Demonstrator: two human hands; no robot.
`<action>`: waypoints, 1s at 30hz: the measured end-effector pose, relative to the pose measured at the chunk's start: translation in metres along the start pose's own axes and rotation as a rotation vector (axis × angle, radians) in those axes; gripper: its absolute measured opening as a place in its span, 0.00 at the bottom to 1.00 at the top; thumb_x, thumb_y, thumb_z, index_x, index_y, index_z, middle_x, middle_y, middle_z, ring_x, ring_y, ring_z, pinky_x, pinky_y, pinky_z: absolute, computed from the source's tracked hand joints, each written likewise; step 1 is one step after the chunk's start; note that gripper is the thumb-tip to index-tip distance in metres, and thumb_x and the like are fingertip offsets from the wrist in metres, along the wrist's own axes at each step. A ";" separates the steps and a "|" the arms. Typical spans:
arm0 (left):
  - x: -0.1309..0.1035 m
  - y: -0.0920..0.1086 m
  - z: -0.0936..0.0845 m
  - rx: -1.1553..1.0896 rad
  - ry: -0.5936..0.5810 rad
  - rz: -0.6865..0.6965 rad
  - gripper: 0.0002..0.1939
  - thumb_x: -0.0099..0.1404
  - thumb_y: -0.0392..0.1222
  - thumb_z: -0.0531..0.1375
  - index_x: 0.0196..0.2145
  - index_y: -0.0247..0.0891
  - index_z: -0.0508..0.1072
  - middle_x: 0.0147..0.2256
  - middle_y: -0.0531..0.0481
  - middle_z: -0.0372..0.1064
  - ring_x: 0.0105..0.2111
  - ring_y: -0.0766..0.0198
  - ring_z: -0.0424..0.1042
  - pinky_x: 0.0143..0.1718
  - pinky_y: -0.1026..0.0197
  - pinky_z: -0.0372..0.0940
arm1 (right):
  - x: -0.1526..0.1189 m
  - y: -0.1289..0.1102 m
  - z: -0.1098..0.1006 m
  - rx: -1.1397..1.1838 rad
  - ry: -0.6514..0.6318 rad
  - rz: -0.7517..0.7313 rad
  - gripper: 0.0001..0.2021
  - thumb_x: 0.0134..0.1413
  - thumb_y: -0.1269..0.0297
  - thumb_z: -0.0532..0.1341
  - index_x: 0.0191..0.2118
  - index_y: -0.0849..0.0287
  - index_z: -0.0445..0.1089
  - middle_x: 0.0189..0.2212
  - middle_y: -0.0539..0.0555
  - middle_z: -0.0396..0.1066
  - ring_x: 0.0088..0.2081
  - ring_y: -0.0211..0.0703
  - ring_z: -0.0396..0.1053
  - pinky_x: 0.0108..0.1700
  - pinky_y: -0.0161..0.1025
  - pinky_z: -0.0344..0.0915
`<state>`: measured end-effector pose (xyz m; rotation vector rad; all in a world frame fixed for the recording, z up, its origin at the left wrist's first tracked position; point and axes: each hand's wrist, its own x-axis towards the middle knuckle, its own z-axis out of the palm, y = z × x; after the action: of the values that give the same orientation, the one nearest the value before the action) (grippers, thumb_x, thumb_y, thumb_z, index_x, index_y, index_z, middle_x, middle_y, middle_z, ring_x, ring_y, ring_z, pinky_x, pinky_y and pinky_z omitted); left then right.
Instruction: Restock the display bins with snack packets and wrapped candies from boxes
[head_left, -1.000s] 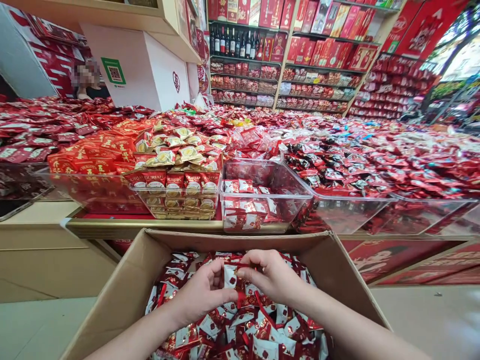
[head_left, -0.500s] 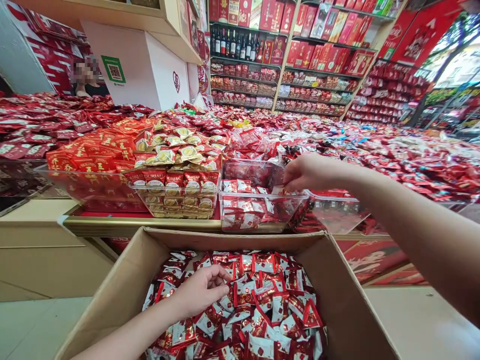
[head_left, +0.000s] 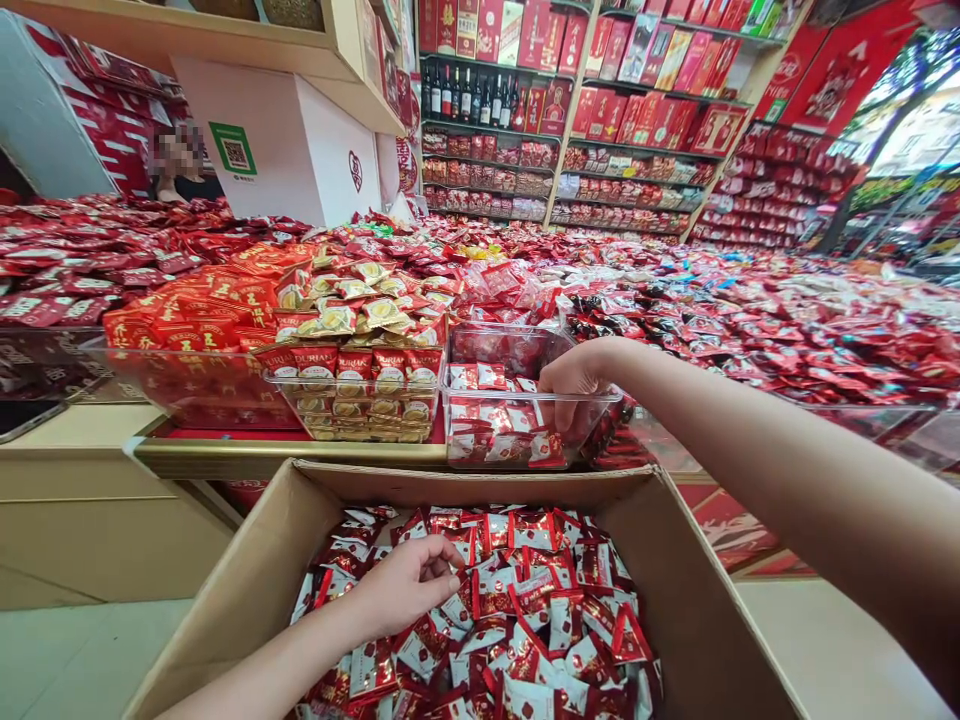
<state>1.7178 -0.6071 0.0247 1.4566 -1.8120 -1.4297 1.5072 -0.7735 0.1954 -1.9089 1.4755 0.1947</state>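
My right hand (head_left: 574, 385) reaches down into a clear plastic bin (head_left: 532, 455), its fingers bent together around a small candy packet that is mostly hidden. Similar red-and-white candy packets (head_left: 491, 415) stand in rows in the bin's left part. Below, my left hand (head_left: 416, 585) hovers over a cardboard box (head_left: 225, 600), loosely curled, with a gap between thumb and fingers and no packet visible in it. Loose red-and-white candy packets (head_left: 525, 600) fill the bottom of the box.
To the left of the bin stands another clear bin of durian packets (head_left: 360, 385), then one of red-orange bags (head_left: 195, 330). Heaped sweets (head_left: 750, 330) spread behind and right. The counter's gold edge (head_left: 300, 455) runs behind the box. A person (head_left: 184, 175) is at the far left.
My right hand has moved left and down, from above the bin's right edge to inside it. My left hand has stayed almost still over the box.
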 end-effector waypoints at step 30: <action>0.002 -0.005 0.001 0.065 -0.018 0.005 0.10 0.52 0.43 0.53 0.31 0.35 0.65 0.23 0.56 0.57 0.24 0.69 0.56 0.27 0.67 0.55 | 0.021 0.006 0.012 -0.011 -0.343 -0.202 0.16 0.35 0.60 0.61 0.35 0.60 0.68 0.23 0.50 0.69 0.22 0.34 0.65 0.23 0.31 0.62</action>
<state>1.7188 -0.6077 0.0190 1.4748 -1.8881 -1.3973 1.5123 -0.7837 0.1732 -1.9063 1.0513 0.4143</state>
